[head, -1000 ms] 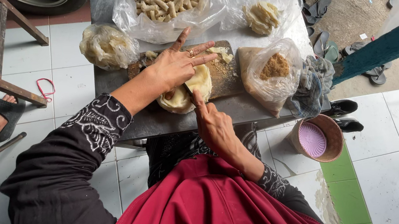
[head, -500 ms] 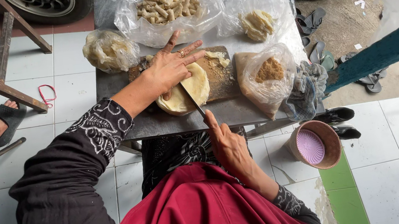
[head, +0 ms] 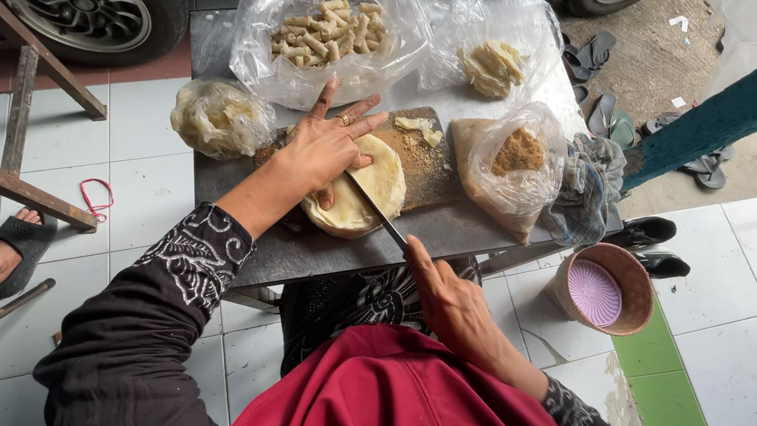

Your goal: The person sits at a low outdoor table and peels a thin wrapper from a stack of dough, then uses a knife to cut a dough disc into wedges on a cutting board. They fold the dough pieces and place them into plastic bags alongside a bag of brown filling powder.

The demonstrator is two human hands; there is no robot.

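Observation:
A stack of round pale wrappers (head: 375, 188) lies on a wooden cutting board (head: 425, 173) on a small grey table (head: 343, 244). My left hand (head: 323, 151) presses flat on the stack, fingers spread, a ring on one finger. My right hand (head: 448, 298) grips the handle of a knife (head: 378, 208), its blade laid across the stack's middle, tip under my left hand.
Plastic bags hold food: rolled pieces (head: 328, 33), strips (head: 492, 63), brown crumbs (head: 516, 156), a pale bundle (head: 220, 116). A cloth (head: 583, 191) hangs at the table's right. A basket with a purple lid (head: 598, 290), sandals, car wheels and another person's foot (head: 1, 258) surround it.
My right hand has drawn back toward my body with the knife, so the blade now shows across the wrappers. My left hand has stayed pressed on the stack.

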